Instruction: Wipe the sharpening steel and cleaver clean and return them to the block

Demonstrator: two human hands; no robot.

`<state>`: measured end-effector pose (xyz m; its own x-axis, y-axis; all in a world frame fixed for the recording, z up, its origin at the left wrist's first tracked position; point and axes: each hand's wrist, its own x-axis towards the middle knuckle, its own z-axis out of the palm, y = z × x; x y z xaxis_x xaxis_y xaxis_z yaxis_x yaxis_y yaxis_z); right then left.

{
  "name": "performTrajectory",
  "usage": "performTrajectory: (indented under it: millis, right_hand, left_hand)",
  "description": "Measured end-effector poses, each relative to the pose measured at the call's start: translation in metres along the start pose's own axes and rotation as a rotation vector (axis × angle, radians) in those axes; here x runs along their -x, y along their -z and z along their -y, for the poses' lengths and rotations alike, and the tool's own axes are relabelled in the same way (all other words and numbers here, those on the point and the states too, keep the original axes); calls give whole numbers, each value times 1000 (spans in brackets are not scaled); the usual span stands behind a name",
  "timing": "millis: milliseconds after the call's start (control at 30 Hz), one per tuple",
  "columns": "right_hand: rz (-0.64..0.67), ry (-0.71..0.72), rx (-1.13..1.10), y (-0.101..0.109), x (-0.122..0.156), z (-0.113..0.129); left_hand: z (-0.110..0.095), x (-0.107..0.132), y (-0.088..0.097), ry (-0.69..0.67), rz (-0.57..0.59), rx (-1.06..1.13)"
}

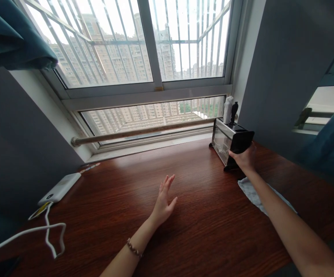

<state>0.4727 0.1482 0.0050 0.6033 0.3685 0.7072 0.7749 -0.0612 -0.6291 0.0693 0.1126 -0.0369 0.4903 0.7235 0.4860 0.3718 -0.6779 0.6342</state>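
Note:
My right hand (243, 157) grips the near end of a knife block (223, 139), thumb on its side and fingers round the far side, partly hidden. The block has a clear side panel, a silvery top edge and black ends. A black handle (234, 110) and a white handle-like item (228, 109) stick up from its top. My left hand (163, 202) is held over the middle of the table, fingers stretched and thumb apart, with nothing in it. Below my right forearm lies a pale grey cloth (251, 192), partly covered by the arm.
A dark reddish wooden table (120, 196) reaches to the windowsill. At the left a white power strip (60, 188) and a white cable (25, 231) lie on it. A horizontal rail (143, 132) crosses the low window. Blue curtains (14, 38) hang at both sides.

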Motion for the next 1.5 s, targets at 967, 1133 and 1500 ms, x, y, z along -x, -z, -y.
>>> performTrajectory:
  millis: [967, 1133, 1500]
  right_hand:
    - [674, 432, 370, 34, 103, -4]
    - [606, 387, 527, 8, 97, 9]
    - [528, 424, 357, 10, 91, -9]
  left_hand:
    - [-12, 5, 0, -27, 50, -131]
    - [-13, 6, 0, -25, 64, -173]
    - [-21, 7, -7, -82, 98, -306]
